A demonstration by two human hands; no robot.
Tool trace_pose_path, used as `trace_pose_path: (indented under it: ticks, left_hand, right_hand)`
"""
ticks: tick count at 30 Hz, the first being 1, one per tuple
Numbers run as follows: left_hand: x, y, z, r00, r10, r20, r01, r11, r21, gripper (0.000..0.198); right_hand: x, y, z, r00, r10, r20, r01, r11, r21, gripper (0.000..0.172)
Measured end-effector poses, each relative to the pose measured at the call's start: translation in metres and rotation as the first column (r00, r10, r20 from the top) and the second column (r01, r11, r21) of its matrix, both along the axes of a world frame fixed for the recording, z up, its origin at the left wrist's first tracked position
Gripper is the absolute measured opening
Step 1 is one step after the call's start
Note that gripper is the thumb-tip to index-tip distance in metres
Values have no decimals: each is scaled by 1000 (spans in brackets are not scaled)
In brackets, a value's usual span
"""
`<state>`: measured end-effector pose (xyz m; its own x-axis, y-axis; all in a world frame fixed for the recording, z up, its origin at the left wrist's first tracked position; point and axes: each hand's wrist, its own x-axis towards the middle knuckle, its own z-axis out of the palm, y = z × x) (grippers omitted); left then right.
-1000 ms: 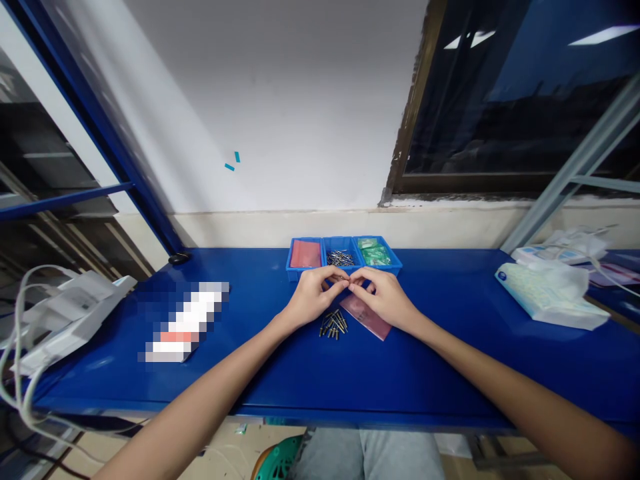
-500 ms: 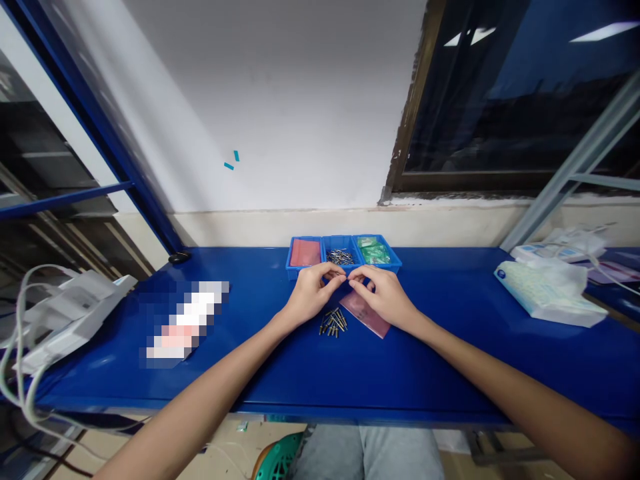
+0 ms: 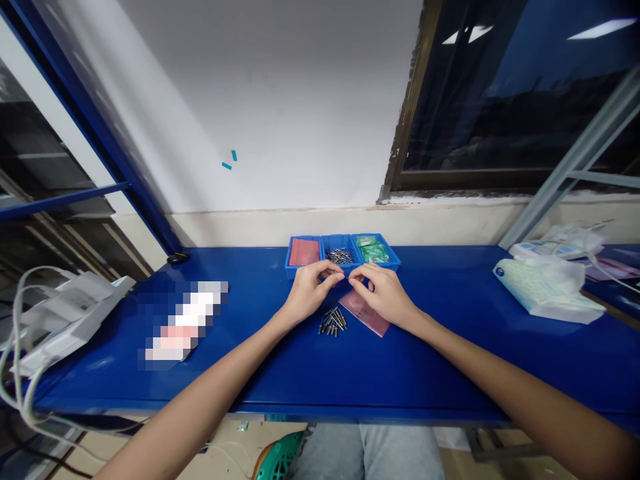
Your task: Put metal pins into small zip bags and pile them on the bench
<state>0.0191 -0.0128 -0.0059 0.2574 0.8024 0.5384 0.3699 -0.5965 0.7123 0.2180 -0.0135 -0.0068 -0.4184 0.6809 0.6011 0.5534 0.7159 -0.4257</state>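
My left hand (image 3: 313, 291) and my right hand (image 3: 381, 289) face each other above the table, fingertips almost meeting. Thumb and forefinger are pinched on each; whatever lies between them is too small to make out. Just below is a small pile of thin metal pins (image 3: 333, 321) with thicker gold-coloured ends. Partly under my right hand lies a flat pink plastic bag (image 3: 364, 312). Behind the hands stands a blue three-part bin (image 3: 323, 253). Pink bags (image 3: 305, 252) fill its left compartment, loose metal pins (image 3: 339, 257) its middle one, and green packets (image 3: 373, 250) its right one.
On the blue table (image 3: 280, 380), a white power strip with cables (image 3: 70, 327) sits at the left. A blurred-out flat item (image 3: 185, 327) lies closer in. At the right are a tissue pack (image 3: 547, 287) and another power strip (image 3: 555, 248). A wall stands behind.
The fingertips of both hands have shifted very slightly, still pinched close together. The view has moved a little; the pile, pink bag and bin stay where they were.
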Motion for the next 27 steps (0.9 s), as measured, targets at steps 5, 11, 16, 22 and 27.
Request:
trace_pose_path:
  ticks: [5,11,16,22,27]
  left_hand:
    - [0,2,-2,1000,-2,-14,2,1000,2,9]
    - [-1,4,-6,999,-31,-9,30,999,-16,10]
    - [-1,5,-9,998,-63,29,64,997,-36,8]
    - [-4,6,-6,999,-7,38,7,1000,-9,19]
    - [-11,10,-3,993,116,7,-116,985,131,24]
  right_hand:
    - [1,1,-1,1000,-7,3,7,999,36,14]
    - [4,3,4,1000,-19,2,18,997,72,14]
    - [6,1,9,999,7,42,-12,995,102,17]
    - [8,14,9,997,-15,70,6,992,128,17]
    - [4,51,11,973,-177,148,142,965,221,21]
